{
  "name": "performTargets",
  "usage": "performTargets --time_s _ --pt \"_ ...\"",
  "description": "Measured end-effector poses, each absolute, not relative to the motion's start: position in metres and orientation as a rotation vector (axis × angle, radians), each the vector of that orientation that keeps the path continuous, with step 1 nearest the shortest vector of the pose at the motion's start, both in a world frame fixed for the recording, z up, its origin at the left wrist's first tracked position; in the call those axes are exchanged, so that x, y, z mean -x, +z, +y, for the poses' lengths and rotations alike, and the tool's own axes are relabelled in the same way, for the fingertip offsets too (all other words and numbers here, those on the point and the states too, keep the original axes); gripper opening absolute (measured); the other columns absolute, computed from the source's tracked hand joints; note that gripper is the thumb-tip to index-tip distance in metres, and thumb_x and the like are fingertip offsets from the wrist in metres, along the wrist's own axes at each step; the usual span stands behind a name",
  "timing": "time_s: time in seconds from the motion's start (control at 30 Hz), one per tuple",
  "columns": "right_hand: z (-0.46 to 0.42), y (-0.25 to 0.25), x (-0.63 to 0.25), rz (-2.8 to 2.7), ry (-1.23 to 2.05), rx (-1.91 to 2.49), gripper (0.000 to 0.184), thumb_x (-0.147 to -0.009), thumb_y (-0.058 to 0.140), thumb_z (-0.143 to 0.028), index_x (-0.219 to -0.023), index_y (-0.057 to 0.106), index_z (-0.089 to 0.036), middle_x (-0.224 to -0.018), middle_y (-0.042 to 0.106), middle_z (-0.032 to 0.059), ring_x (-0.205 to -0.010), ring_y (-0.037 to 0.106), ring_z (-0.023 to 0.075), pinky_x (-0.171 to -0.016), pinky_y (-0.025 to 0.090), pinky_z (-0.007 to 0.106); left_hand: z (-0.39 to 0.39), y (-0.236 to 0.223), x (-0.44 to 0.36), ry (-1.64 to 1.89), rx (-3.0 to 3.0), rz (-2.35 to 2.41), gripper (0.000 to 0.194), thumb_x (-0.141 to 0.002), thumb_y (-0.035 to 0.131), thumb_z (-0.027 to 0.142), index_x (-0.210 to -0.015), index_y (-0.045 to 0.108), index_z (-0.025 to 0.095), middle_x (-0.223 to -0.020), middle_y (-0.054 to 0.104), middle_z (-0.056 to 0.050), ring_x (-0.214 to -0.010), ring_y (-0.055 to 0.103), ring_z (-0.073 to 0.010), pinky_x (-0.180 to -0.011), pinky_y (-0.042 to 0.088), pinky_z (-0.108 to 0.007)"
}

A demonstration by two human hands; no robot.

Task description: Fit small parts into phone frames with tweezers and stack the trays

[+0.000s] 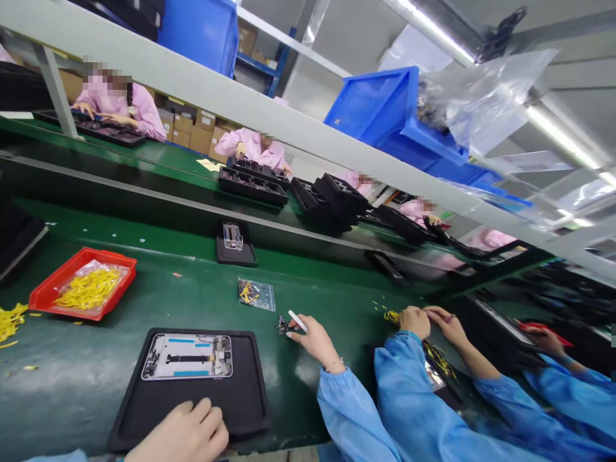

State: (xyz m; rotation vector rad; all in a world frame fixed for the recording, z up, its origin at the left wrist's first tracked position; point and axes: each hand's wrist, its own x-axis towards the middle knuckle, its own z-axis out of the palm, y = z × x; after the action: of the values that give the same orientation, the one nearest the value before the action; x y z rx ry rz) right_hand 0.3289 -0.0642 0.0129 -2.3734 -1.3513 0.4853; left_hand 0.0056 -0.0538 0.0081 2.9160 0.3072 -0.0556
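A black tray (144, 401) lies in front of me on the green belt, with a silver phone frame (187, 356) set in it. My left hand (185, 431) rests on the tray's near rim, fingers curled together and pressing down. My right hand (315, 339), in a blue sleeve, reaches forward and pinches a slim white tool (297, 321). The tool's tip is at a small heap of dark parts (282, 325) on the belt. A small clear bag of yellow and dark bits (256, 294) lies just beyond the heap.
A red tray of yellow pieces (48, 292) sits at left, with loose yellow pieces (10, 319) beside it. Another black tray with a phone frame (235, 244) lies further off. A neighbour in blue sleeves (433, 324) works at right. People in pink sit across the line behind black trays (253, 183). Blue bins (385, 109) stand overhead.
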Motion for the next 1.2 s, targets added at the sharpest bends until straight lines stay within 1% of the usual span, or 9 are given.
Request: performTargets --time_s 0.23,0.37,0.5,0.63,0.73,0.9,1.03,1.13,1.2 --pt "-0.062 0.008 -0.327 -1.460 0.510 2.279 0.005 -0.069 0.061 -0.020 -0.065 0.063 -0.021 -0.072 0.060 0.0019 -0.073 0.061 0.0213 -0.068 0.045 0.029 -0.034 -0.010 -0.004 -0.280 -2.760 0.439 0.040 -0.068 0.062 0.009 -0.107 0.058 0.019 -0.104 0.063 -0.010 -0.095 0.059 -0.0263 -0.071 0.048 -0.029" --pt "-0.063 0.014 -0.325 -1.494 0.517 2.199 0.008 -0.075 0.056 -0.024 -0.069 0.060 -0.022 -0.075 0.063 0.0032 -0.075 0.061 0.0214 -0.071 0.046 0.030 -0.028 -0.005 0.009 -0.168 -2.749 0.549 0.025 -0.080 0.054 0.013 -0.104 0.057 0.020 -0.105 0.062 -0.008 -0.098 0.057 -0.0237 -0.079 0.047 -0.029" --pt "-0.064 0.020 -0.322 -1.509 0.521 2.175 0.013 -0.081 0.050 -0.031 -0.077 0.059 -0.022 -0.078 0.065 0.0042 -0.075 0.061 0.0215 -0.071 0.046 0.030 -0.025 0.004 0.015 -0.131 -2.729 0.598 0.018 -0.084 0.054 0.020 -0.102 0.058 0.020 -0.103 0.064 -0.008 -0.093 0.059 -0.0241 -0.081 0.047 -0.032" --pt "-0.065 0.014 -0.322 -1.516 0.527 2.217 0.003 -0.072 0.058 -0.022 -0.074 0.060 -0.022 -0.080 0.066 0.0047 -0.078 0.062 0.0233 -0.071 0.045 0.031 -0.021 0.010 0.017 -0.081 -2.658 0.600 0.016 -0.088 0.051 0.031 -0.096 0.060 0.020 -0.097 0.065 -0.007 -0.088 0.060 -0.0231 -0.080 0.047 -0.031" --pt "-0.065 0.008 -0.322 -1.514 0.559 2.249 0.008 -0.066 0.060 -0.014 -0.069 0.060 -0.022 -0.076 0.066 0.0031 -0.075 0.062 0.0226 -0.069 0.044 0.030 -0.015 0.018 0.013 -0.026 -2.630 0.587 0.021 -0.091 0.047 0.037 -0.092 0.060 0.020 -0.094 0.065 -0.006 -0.085 0.061 -0.0217 -0.078 0.047 -0.030" --pt "-0.062 0.007 -0.316 -1.528 0.625 2.220 0.008 -0.070 0.059 -0.017 -0.064 0.061 -0.021 -0.070 0.068 0.0025 -0.070 0.063 0.0216 -0.066 0.044 0.028 0.002 0.041 -0.030 0.017 -2.731 0.473 0.019 -0.091 0.051 0.032 -0.096 0.060 0.016 -0.101 0.063 -0.010 -0.093 0.060 -0.0257 -0.084 0.047 -0.036" --pt "-0.058 0.011 -0.301 -1.538 0.638 2.151 0.007 -0.074 0.058 -0.022 -0.069 0.062 -0.020 -0.073 0.069 0.0032 -0.071 0.063 0.0216 -0.066 0.044 0.028 0.019 0.035 -0.088 0.200 -2.496 0.442 0.030 -0.080 0.067 0.023 -0.106 0.058 0.012 -0.119 0.057 -0.016 -0.110 0.053 -0.0323 -0.096 0.039 -0.046" --pt "-0.057 0.012 -0.291 -1.529 0.635 2.094 0.007 -0.075 0.056 -0.023 -0.072 0.062 -0.020 -0.076 0.070 0.0037 -0.072 0.063 0.0213 -0.067 0.044 0.028 0.032 0.017 -0.121 0.326 -2.228 0.541 0.029 -0.075 0.067 0.015 -0.102 0.058 0.011 -0.116 0.059 -0.016 -0.113 0.052 -0.0333 -0.099 0.035 -0.049" --pt "-0.056 0.012 -0.286 -1.513 0.634 2.059 0.008 -0.076 0.055 -0.025 -0.073 0.061 -0.020 -0.075 0.069 0.0039 -0.072 0.063 0.0210 -0.067 0.044 0.028 0.040 0.005 -0.135 0.348 -2.125 0.586 0.024 -0.078 0.061 0.015 -0.101 0.057 0.012 -0.107 0.063 -0.014 -0.103 0.059 -0.0292 -0.092 0.043 -0.044"
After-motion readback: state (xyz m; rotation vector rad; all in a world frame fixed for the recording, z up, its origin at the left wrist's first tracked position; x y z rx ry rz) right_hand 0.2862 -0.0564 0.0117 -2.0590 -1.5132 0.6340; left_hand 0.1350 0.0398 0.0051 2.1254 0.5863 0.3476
